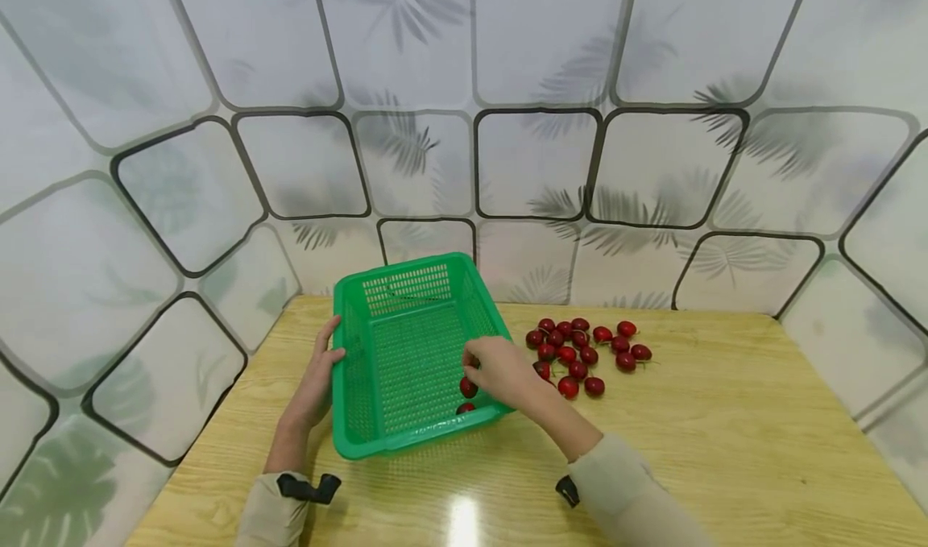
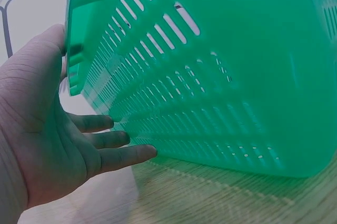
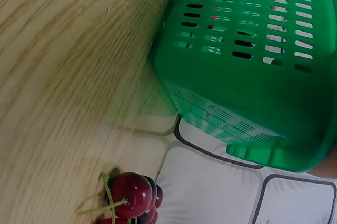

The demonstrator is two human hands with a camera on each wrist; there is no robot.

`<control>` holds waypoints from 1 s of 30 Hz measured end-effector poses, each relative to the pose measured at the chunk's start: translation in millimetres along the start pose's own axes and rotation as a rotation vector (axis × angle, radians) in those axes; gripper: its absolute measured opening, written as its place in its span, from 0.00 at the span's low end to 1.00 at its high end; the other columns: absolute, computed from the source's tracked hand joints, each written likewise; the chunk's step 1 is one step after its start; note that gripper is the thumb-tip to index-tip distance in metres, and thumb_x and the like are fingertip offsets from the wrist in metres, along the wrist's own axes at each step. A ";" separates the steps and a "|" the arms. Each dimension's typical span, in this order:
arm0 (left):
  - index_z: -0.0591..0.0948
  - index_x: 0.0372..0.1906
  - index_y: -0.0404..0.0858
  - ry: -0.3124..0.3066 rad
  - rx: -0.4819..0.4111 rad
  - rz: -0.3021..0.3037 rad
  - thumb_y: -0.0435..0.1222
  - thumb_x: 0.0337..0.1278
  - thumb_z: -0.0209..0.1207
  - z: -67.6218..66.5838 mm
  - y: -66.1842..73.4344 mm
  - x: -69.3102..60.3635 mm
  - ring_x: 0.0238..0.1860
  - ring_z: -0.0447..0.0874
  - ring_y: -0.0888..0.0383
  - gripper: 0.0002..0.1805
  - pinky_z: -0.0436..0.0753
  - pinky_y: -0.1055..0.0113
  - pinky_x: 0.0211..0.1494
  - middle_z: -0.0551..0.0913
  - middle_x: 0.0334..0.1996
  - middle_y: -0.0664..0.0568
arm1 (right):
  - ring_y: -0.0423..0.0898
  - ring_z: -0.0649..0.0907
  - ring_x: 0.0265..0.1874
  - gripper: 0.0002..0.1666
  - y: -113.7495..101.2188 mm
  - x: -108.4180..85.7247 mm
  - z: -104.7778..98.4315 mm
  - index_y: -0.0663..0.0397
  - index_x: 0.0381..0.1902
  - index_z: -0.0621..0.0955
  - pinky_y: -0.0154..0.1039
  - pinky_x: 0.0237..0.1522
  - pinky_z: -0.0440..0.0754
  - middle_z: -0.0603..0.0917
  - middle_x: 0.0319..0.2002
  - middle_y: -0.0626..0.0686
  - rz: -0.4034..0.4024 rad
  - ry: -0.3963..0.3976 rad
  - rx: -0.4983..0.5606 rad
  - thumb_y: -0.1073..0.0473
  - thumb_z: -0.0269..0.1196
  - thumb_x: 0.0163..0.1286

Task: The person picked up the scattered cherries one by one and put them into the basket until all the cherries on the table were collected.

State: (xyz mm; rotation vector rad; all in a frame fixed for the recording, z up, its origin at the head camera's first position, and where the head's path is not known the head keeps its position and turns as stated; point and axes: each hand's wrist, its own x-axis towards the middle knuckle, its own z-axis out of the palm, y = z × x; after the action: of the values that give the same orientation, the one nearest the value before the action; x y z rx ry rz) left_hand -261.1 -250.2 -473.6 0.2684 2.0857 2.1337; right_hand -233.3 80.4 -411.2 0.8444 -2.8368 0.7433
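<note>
A green slatted basket (image 1: 423, 430) stands on the wooden table in the head view. At its left side is the left hand (image 1: 317, 382), its thumb by the rim; in the left wrist view the left hand (image 2: 58, 124) has fairly straight fingers against the basket wall (image 2: 237, 113). Over the basket's right side, the right hand (image 1: 502, 372) has its fingers bent in a pinch, with a red cherry (image 1: 468, 387) just under the fingertips; its stem cannot be made out. Another cherry (image 1: 466, 408) lies in the basket near the front right corner. The right wrist view hides the fingers.
Several dark red cherries (image 1: 568, 387) lie loosely grouped on the table (image 1: 710, 426) to the right of the basket, some with green stems. More cherries (image 3: 129, 194) show low in the right wrist view. A patterned curtain (image 1: 536, 164) hangs behind the table and along both sides.
</note>
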 end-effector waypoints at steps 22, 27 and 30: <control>0.38 0.80 0.53 -0.004 -0.005 0.007 0.40 0.79 0.37 0.0 -1.0 0.1 0.49 0.79 0.59 0.34 0.81 0.68 0.47 0.49 0.72 0.33 | 0.45 0.84 0.33 0.08 0.1 7.7 11.1 0.53 0.42 0.86 0.39 0.32 0.81 0.87 0.36 0.50 0.007 -0.148 -0.137 0.65 0.65 0.66; 0.38 0.80 0.53 0.004 0.008 -0.004 0.41 0.79 0.37 0.0 0.2 0.1 0.50 0.79 0.58 0.34 0.81 0.68 0.47 0.49 0.72 0.33 | 0.40 0.77 0.24 0.06 0.2 7.5 10.8 0.50 0.30 0.82 0.36 0.28 0.77 0.81 0.26 0.45 0.007 -0.135 -0.111 0.66 0.64 0.66; 0.38 0.80 0.54 0.003 0.012 -0.004 0.41 0.79 0.37 -0.1 -0.3 0.0 0.50 0.79 0.58 0.34 0.81 0.68 0.47 0.49 0.72 0.34 | 0.38 0.70 0.20 0.14 0.4 7.1 10.7 0.46 0.22 0.76 0.33 0.24 0.70 0.73 0.20 0.42 0.000 -0.152 -0.102 0.68 0.63 0.64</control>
State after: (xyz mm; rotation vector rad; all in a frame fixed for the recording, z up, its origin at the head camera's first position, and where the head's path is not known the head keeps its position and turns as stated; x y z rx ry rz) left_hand -261.2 -250.3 -473.8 0.2614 2.1002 2.1208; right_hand -239.0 72.1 -419.2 0.9222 -2.9769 0.5516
